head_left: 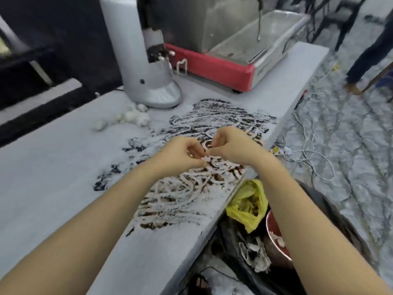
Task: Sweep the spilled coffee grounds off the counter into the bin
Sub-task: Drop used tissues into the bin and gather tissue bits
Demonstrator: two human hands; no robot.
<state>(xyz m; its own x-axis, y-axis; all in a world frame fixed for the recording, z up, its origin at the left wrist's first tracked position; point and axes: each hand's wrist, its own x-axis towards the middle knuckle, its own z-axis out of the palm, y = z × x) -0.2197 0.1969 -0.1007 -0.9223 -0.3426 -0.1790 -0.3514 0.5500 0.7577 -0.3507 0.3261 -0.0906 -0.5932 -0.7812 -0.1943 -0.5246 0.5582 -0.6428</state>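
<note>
As we read from left to right, the grey counter [53, 162] carries a cluster of small white balls [129, 117] beside the base of a grey grinder [146, 67], with a red-and-steel espresso machine [229, 60] behind. At centre, the spilled coffee grounds [191, 188] lie smeared in swirled streaks across the counter, reaching its right edge. Above them our left hand [180, 154] and right hand [231, 145] meet, fingers curled narrow and tips touching; whether they pinch a small scrap or merely rub grounds off one another we cannot tell. Below the counter edge, to the right, stands the bin [244, 252] with a dark liner, holding a yellow bag [248, 201] and pale scraps. We judge the sweeping only partly done: most grounds are on the counter, none visibly moving toward the bin. The next move calls for a flat hand or cloth to draw the streaks rightward over the edge, directly above the bin mouth. Hidden or unclear: the bin's far rim behind our right forearm, the finger pads, and the blurred floor cables [314, 158].
</note>
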